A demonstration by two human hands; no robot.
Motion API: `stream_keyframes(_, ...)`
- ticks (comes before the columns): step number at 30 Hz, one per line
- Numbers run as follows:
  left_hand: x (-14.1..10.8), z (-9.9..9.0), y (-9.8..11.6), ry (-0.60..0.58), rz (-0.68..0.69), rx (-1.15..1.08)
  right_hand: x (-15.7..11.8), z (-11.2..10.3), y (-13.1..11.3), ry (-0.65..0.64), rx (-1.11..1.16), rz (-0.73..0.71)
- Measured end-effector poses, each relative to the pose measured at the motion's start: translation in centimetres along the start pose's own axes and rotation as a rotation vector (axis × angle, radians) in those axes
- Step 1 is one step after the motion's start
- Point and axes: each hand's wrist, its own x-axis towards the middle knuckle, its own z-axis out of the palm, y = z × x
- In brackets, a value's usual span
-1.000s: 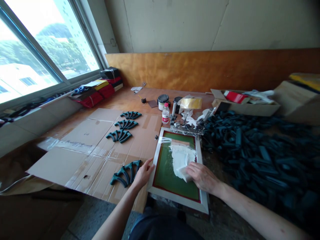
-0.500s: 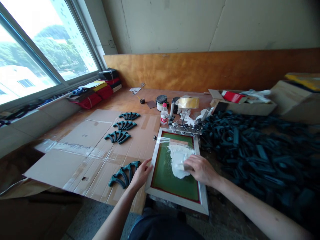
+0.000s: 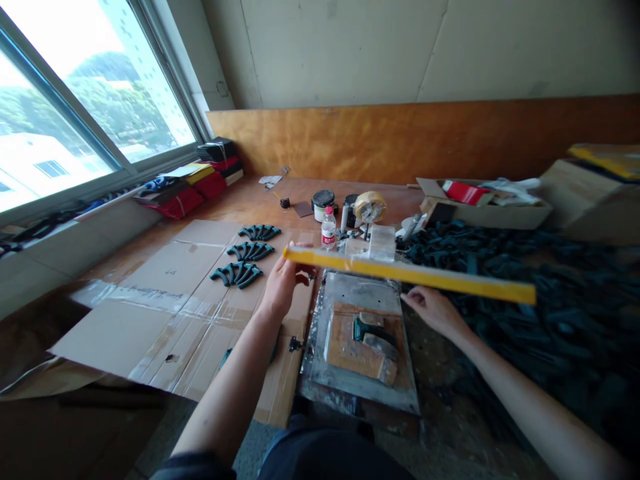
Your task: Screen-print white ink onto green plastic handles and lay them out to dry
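Note:
My left hand (image 3: 281, 283) grips the left end of a raised screen printing frame (image 3: 410, 272), its fingers wrapped round the edge. The frame is tipped up, so I see its yellow front edge almost side on; its mesh is hidden. Under it lies a grey metal base plate (image 3: 350, 290) with a brown wooden jig block (image 3: 345, 337). One dark green curved plastic part (image 3: 367, 329) sits in the jig. My right hand (image 3: 430, 308), holding nothing that I can see, is just right of the plate, fingers loosely bent and apart, reaching toward it.
Rows of similar green parts (image 3: 250, 251) lie on flat cardboard (image 3: 165, 267) at left. A large heap of dark parts (image 3: 500, 333) covers the right side. Behind the frame stand a red-capped bottle (image 3: 329, 230), a jar (image 3: 323, 203) and a tape roll (image 3: 371, 207).
The screen frame has swung up from lying flat, lifted by my left hand, uncovering the jig and part. My right hand has left the white paste and moved right and slightly up.

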Motion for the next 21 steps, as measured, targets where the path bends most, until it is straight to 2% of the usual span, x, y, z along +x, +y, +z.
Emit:
stream_keyframes(3, 2.4, 1.9, 1.4, 0.005, 0.058, -0.045, -3.6, 3.9, -2.0, -0.164, 0.025, -0.116)
stream_keyframes(5, 2.1, 2.6, 0.5, 0.096, 0.073, -0.083, -4.9, 5.3, -3.6, -0.224, 0.001, -0.123)
stream_keyframes(6, 1.3, 2.9, -0.6, 0.139, 0.042, -0.097, -5.2, 5.6, -4.3, -0.247, -0.006, -0.092)
stream_keyframes(8, -1.8, 3.3, -3.9, 0.111, -0.163, -0.09, -5.6, 5.2, -5.7, -0.274, 0.02, 0.001)
stream_keyframes(9, -3.8, 3.6, -5.9, 0.029, -0.338, -0.063, -5.8, 4.8, -6.6, -0.256, 0.044, 0.039)
stream_keyframes(10, -5.9, 3.9, -7.9, -0.104, -0.55, -0.038, -6.0, 4.3, -7.7, -0.212, 0.066, 0.05)
stream_keyframes(11, -8.0, 4.2, -9.7, -0.162, -0.705, -0.043, -6.3, 3.9, -8.9, -0.149, 0.082, 0.026)
stream_keyframes(13, -11.4, 4.8, -12.5, -0.168, -0.797, -0.174, -6.8, 3.1, -11.4, -0.047, 0.113, -0.152)
stream_keyframes(15, -13.1, 4.9, -13.7, -0.087, -0.781, -0.294, -6.7, 2.0, -12.6, -0.065, 0.154, -0.396)
stream_keyframes(17, -13.2, 3.7, -13.8, 0.018, -0.735, -0.303, -5.5, 0.4, -11.1, -0.09, 0.167, -0.529)
stream_keyframes(18, -13.0, 2.5, -13.6, 0.082, -0.712, -0.269, -4.4, -0.6, -9.0, -0.069, 0.144, -0.524)
stream_keyframes(19, -12.7, 0.9, -13.5, 0.149, -0.678, -0.222, -3.0, -1.5, -6.2, 0.014, 0.097, -0.472)
stream_keyframes(21, -12.6, -3.4, -13.4, 0.31, -0.59, -0.099, 0.2, -2.8, 1.0, 0.161, -0.05, -0.333)
